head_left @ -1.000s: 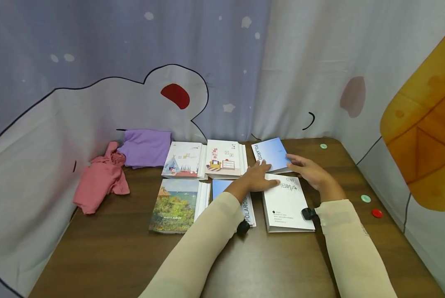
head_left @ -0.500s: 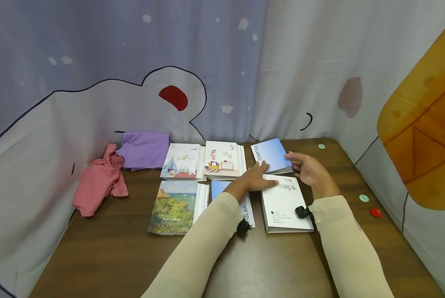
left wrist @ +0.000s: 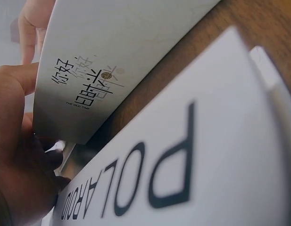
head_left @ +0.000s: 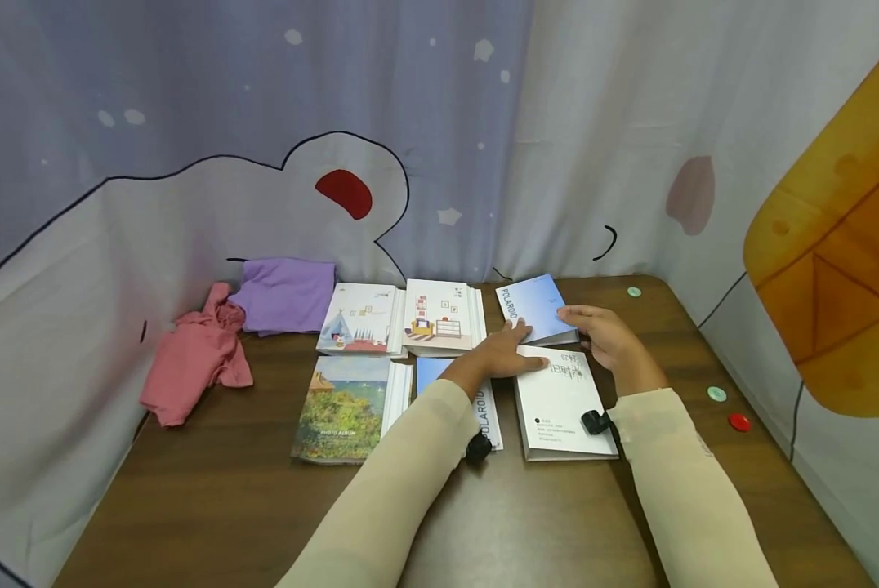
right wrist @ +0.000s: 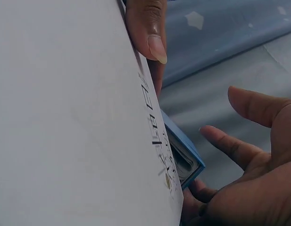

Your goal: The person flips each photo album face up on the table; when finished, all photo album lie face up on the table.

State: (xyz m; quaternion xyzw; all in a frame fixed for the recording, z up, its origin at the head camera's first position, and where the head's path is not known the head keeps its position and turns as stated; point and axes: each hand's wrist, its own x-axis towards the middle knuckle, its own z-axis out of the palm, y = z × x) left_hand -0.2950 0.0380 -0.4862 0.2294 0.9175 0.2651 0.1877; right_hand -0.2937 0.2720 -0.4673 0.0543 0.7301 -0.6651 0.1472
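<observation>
My left hand (head_left: 494,353) stretches between two albums in the head view. Its fingers touch the lower left corner of the blue POLAROID album (head_left: 535,302), and its thumb rests on the top edge of the white album (head_left: 563,408). That thumb (right wrist: 154,42) also shows over the white cover in the right wrist view. At the blue album's right side is my right hand (head_left: 612,341), its index finger by the edge; contact is hard to tell. In the right wrist view the right hand's thumb and index finger (right wrist: 230,146) are extended and apart.
Left of the hands lie two illustrated albums (head_left: 359,314), a landscape photo album (head_left: 342,408), and another POLAROID album (head_left: 489,416) partly under my left arm. Purple cloth (head_left: 285,296) and pink cloth (head_left: 197,359) lie further left. Green and red discs (head_left: 739,422) are at right.
My right hand has drawn back slightly from the blue album's edge, then moved left toward it again. The left hand and the albums look nearly unmoved.
</observation>
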